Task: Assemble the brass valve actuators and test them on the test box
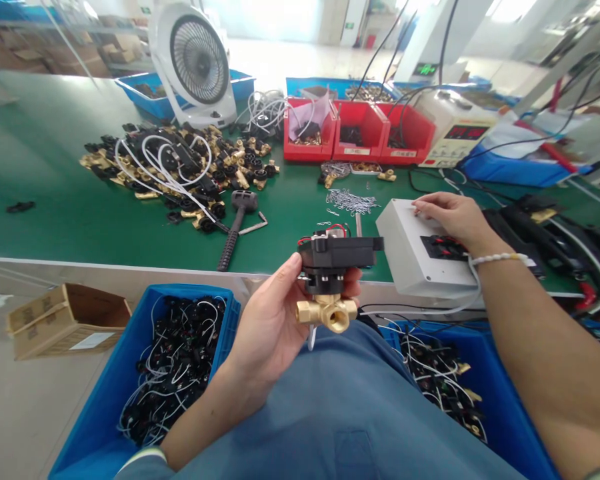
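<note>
My left hand (275, 327) is closed around a motorized brass valve (330, 283), holding it upright in front of my lap. A black actuator housing with red wires at its top sits above the brass three-way body. At the right, my right hand (453, 217) rests over a grey control box (405, 250). Its thumb and index finger pinch a small switch (416, 208) on the box's top edge, mostly covered by the fingertips. Black and red terminals (445, 247) show on the box beneath the palm.
A hammer (237, 227) and a hex key (255, 225) lie left of a pile of metal clips (350, 200). Brass valves (180, 167) are heaped near a white fan (195, 63). Red bins (360, 133) stand behind; blue crates (233, 327) flank my lap below the table.
</note>
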Motion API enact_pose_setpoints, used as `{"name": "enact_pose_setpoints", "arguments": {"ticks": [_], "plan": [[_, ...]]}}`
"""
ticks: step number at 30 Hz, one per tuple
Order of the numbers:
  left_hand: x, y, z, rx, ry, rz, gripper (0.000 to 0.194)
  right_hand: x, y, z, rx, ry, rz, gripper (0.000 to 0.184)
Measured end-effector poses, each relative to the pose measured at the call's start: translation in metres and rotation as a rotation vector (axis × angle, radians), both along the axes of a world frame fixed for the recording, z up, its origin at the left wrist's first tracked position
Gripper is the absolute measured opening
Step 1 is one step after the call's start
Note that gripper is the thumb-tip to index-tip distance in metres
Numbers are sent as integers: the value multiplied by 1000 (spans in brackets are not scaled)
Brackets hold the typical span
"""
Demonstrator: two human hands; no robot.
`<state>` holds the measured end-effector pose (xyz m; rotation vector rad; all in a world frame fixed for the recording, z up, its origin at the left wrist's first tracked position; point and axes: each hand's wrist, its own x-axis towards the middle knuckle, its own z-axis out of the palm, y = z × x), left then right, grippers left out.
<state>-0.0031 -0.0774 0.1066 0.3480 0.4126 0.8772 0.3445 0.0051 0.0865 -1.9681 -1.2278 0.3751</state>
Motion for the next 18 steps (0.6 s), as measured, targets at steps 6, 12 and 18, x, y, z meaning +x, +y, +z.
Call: {"name": "enact_pose_setpoints", "arguments": {"ticks": [6, 12, 18], "plan": [[-1, -3, 1, 19, -57, -23, 37, -2, -1, 1, -20, -7, -17, 6], [-2, 0, -2, -78, -238, -129, 47, -3, -2, 5, -51, -10, -18, 8], [-5, -1, -7, -54, -443, -171, 20, -5, -1, 7, -58, -3, -47, 6]]}}
